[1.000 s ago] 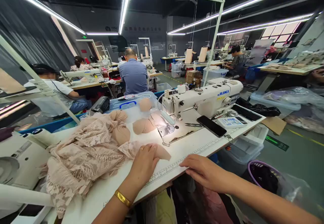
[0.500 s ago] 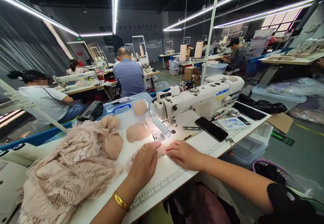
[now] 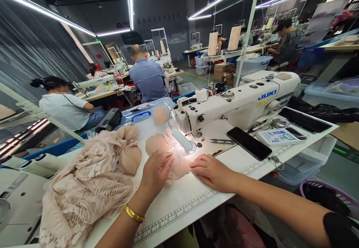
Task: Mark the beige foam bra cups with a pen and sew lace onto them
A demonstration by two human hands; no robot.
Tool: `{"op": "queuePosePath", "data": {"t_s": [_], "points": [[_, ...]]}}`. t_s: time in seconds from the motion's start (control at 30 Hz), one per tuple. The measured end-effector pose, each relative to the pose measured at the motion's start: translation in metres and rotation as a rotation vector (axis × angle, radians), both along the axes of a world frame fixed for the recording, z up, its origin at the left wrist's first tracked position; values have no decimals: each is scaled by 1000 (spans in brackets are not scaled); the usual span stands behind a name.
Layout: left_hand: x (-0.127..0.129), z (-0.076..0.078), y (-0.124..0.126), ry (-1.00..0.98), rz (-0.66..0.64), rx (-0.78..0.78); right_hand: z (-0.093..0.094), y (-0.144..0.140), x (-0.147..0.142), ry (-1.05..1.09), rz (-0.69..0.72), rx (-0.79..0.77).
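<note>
My left hand, with a gold bangle on the wrist, and my right hand both press on a beige bra cup with lace lying flat on the white table, just in front of the needle area of the white JUKI sewing machine. The machine's lamp lights the spot. A heap of beige lace fabric lies to the left, with stacked beige foam cups behind it and further cups near the machine.
A black phone, small snips and a control panel lie on the table right of the needle. A ruler strip runs along the front edge. Other people sit at sewing machines behind. A purple basket stands on the floor at right.
Both hands have slid the lace cup forward to the machine's needle area. My right hand came from the table's front edge onto the piece. The view moved closer to the machine.
</note>
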State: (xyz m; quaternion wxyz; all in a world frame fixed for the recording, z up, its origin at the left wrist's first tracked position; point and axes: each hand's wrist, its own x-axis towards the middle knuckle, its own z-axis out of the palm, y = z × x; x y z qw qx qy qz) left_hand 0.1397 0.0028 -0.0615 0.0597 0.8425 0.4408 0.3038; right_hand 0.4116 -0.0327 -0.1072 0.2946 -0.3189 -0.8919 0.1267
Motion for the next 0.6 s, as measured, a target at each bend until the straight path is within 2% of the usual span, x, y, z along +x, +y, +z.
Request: {"op": "queuePosePath", "data": {"t_s": [0.13,0.27,0.33,0.5,0.6], "points": [[4,-11,1,183,-22,-2,-1,-1,1,9,-17,29],[-1,-17,-4,236,-42,-43,-3,-6,0,13,-86,109],[-1,-16,-7,317,-37,-77,-2,-7,-2,-39,-96,126],[13,-5,-18,583,99,-79,7,0,-12,-211,-101,56],[21,3,-17,596,77,61,7,7,-14,-211,-67,100]]}}
